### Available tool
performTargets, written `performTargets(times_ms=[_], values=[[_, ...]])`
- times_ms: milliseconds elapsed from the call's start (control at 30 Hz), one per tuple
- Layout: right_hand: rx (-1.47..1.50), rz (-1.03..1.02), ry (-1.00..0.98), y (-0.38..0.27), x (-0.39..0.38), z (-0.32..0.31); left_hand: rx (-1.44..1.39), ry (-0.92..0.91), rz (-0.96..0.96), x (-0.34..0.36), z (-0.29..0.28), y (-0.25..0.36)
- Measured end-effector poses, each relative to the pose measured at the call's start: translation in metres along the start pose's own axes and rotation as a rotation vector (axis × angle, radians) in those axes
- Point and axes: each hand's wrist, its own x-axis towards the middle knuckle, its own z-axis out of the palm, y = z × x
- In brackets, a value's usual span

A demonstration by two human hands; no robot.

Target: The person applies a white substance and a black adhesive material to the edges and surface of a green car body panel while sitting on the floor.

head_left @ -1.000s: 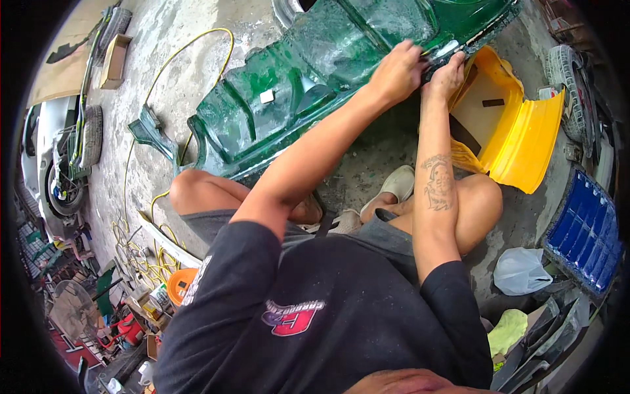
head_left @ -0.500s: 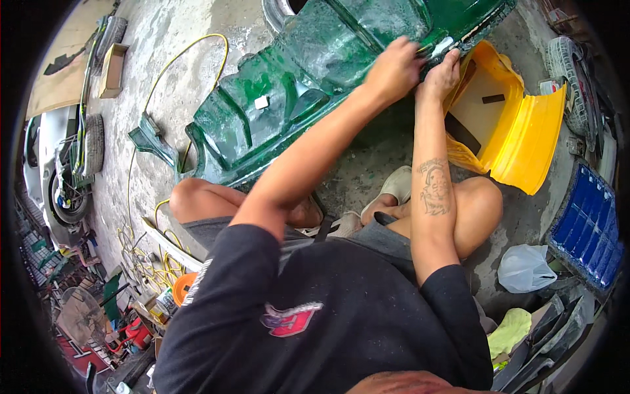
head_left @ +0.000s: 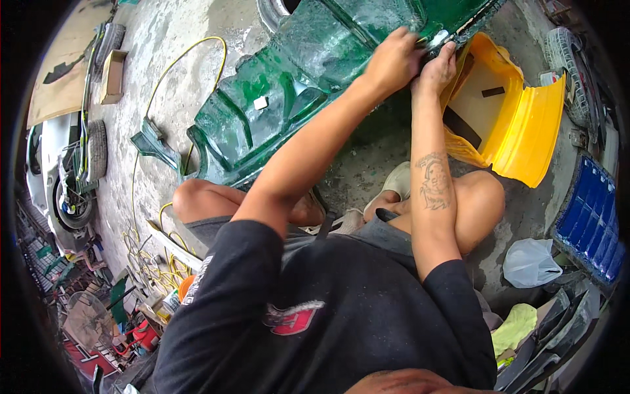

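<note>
A large, glossy green moulded panel [head_left: 302, 46] stretches diagonally across the floor in front of my crossed legs. My left hand [head_left: 396, 60] is curled at its near right edge, fingers blurred, around something too hidden to make out, beside a small pale piece [head_left: 438, 39]. My right hand [head_left: 436, 70] grips that edge just below and right of the left. Further left on the panel lies a small white square [head_left: 260, 103]. A bent yellow plastic panel [head_left: 525, 138] rests under the green one's right end, beside my right forearm.
At left are a white vehicle part with wheel [head_left: 72, 203], a cardboard box [head_left: 113, 77], yellow hoses [head_left: 223, 59] and clutter [head_left: 98, 308]. At right lie tires [head_left: 571, 72], a blue ribbed panel [head_left: 584, 217], a white bag [head_left: 531, 262] and a light green cloth [head_left: 515, 325].
Both hands sit a little higher in the picture, still together at the green panel's edge, with my left fingers blurred by motion. The surroundings have shifted slightly in view.
</note>
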Motion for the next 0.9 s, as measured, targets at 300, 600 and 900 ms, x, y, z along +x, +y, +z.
performTargets(times_ms=[300,600,900], values=[[0.051,-0.015,0.047,-0.002,-0.009,0.002,0.02,-0.09,-0.082,-0.04,-0.031,0.002],[0.015,0.033,0.091,-0.008,0.002,-0.004,-0.001,-0.114,-0.071,-0.087,-0.056,-0.001],[-0.04,0.055,0.051,0.005,-0.007,0.009,0.044,-0.001,-0.047,-0.065,-0.054,-0.004]])
